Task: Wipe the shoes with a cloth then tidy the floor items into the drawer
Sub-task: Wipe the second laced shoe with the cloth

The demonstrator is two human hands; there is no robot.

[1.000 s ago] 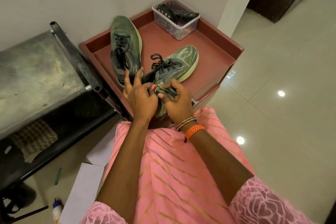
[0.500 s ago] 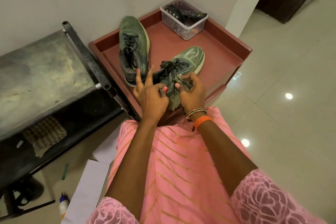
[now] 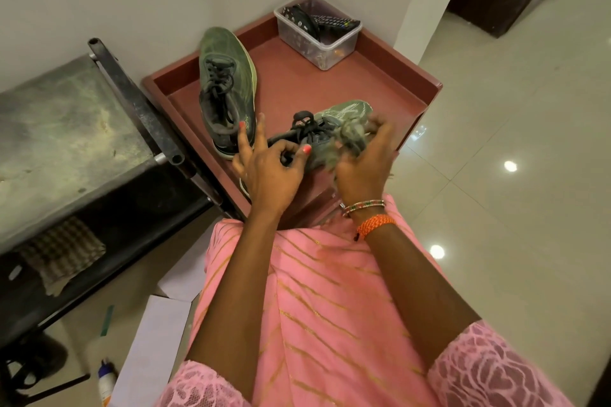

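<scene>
Two green sneakers with black laces lie on a red-brown tray-topped stand (image 3: 390,76). The far sneaker (image 3: 228,76) lies flat at the tray's left. My left hand (image 3: 271,168) grips the heel collar of the near sneaker (image 3: 344,112), thumb curled in, two fingers sticking up. My right hand (image 3: 367,162) holds a bunched grey-green cloth (image 3: 352,139) against the near sneaker's side; the cloth and fingers are motion-blurred.
A clear plastic tub (image 3: 317,33) with remote controls sits at the tray's back corner. A dark metal rack (image 3: 66,129) stands to the left with a checked cloth (image 3: 62,251) on its lower shelf. White papers (image 3: 148,340), a green strip and a small bottle (image 3: 105,380) lie on the floor.
My right hand has slid the cloth forward along the near sneaker from its heel side toward the toe. My left hand keeps its hold at the heel.
</scene>
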